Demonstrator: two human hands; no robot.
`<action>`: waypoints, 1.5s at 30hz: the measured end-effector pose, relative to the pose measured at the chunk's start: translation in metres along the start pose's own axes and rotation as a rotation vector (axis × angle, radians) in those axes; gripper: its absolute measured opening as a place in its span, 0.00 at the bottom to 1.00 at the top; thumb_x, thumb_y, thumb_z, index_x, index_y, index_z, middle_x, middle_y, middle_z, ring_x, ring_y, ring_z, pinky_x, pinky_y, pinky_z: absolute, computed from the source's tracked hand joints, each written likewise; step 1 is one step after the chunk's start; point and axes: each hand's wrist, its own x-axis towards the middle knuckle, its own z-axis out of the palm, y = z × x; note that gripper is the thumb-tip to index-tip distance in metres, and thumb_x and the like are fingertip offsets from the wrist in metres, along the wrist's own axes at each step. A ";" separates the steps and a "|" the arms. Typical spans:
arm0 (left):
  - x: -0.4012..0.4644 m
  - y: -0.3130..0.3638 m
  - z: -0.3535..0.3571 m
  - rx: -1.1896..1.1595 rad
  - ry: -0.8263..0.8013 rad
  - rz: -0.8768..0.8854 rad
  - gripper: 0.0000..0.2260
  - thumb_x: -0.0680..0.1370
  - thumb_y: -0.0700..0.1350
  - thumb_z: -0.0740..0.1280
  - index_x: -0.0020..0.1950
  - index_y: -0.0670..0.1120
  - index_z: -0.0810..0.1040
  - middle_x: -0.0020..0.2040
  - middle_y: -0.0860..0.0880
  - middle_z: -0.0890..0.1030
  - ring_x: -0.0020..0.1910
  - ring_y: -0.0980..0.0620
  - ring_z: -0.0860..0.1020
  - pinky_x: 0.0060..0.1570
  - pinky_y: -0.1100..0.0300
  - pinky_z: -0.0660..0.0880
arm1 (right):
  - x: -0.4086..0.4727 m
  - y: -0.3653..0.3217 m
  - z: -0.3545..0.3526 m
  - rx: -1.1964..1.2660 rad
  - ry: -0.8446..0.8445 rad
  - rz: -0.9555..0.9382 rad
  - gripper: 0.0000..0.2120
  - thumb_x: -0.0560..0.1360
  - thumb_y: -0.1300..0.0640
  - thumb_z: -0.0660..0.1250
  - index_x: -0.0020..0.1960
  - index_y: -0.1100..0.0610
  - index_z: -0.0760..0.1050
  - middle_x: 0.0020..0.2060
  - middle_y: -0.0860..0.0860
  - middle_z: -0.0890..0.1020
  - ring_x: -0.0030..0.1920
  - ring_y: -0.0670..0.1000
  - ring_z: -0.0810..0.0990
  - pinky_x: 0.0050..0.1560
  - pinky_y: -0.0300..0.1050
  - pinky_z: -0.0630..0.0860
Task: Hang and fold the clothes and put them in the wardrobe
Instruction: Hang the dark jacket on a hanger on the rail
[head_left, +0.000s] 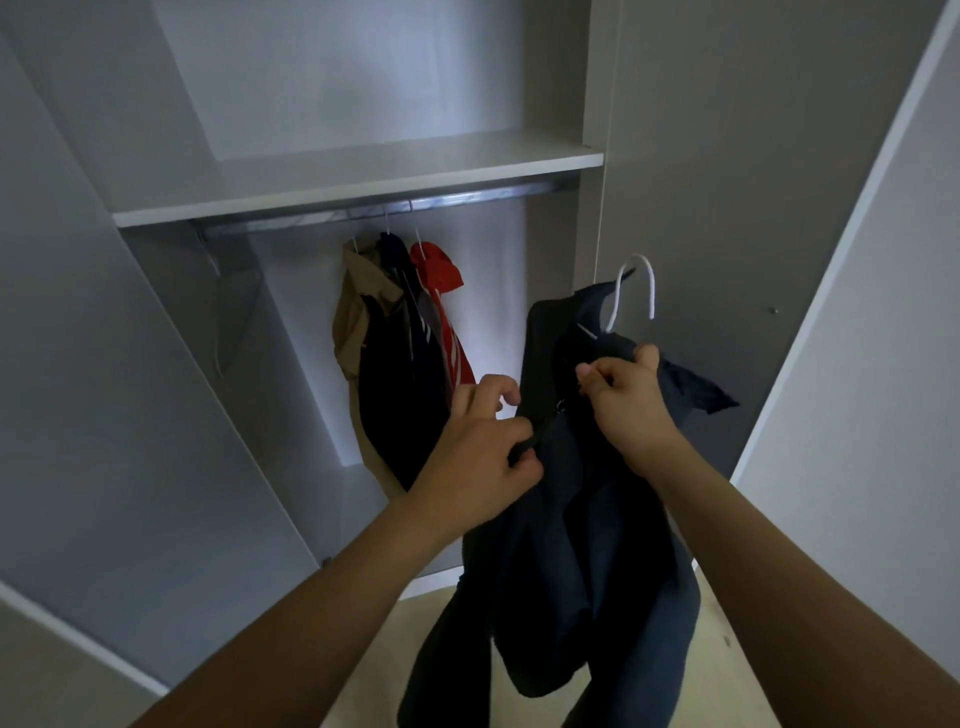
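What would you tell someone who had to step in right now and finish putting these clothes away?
Left hand pinches the zip edge of the dark jacket. Right hand grips the jacket's collar, just below the white hanger.
The jacket is on its hanger but held in front of the open wardrobe, not yet on the rail.
Done: three garments hang on the rail: tan, dark, red.
Left: finish the zip, hook this hanger on the rail. No folded clothes in view.
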 end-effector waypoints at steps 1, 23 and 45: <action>-0.001 -0.003 -0.007 -0.001 -0.036 0.016 0.11 0.73 0.52 0.62 0.36 0.46 0.76 0.57 0.56 0.64 0.55 0.55 0.62 0.55 0.59 0.69 | 0.001 0.001 0.000 -0.034 0.000 -0.024 0.17 0.80 0.55 0.63 0.34 0.60 0.72 0.54 0.49 0.60 0.37 0.34 0.72 0.36 0.21 0.65; -0.064 -0.111 -0.048 0.503 -0.678 -0.465 0.10 0.77 0.46 0.62 0.50 0.43 0.79 0.45 0.48 0.80 0.43 0.51 0.78 0.36 0.63 0.68 | -0.028 -0.027 0.059 -0.230 -0.264 -0.225 0.16 0.81 0.54 0.62 0.41 0.64 0.77 0.55 0.50 0.61 0.37 0.44 0.71 0.49 0.30 0.63; 0.002 -0.059 -0.046 -1.497 0.256 -1.072 0.10 0.75 0.41 0.67 0.53 0.41 0.84 0.54 0.39 0.83 0.53 0.43 0.81 0.60 0.49 0.76 | -0.010 -0.005 0.011 0.327 -0.314 0.297 0.09 0.70 0.49 0.74 0.45 0.54 0.84 0.41 0.53 0.86 0.44 0.54 0.85 0.50 0.49 0.81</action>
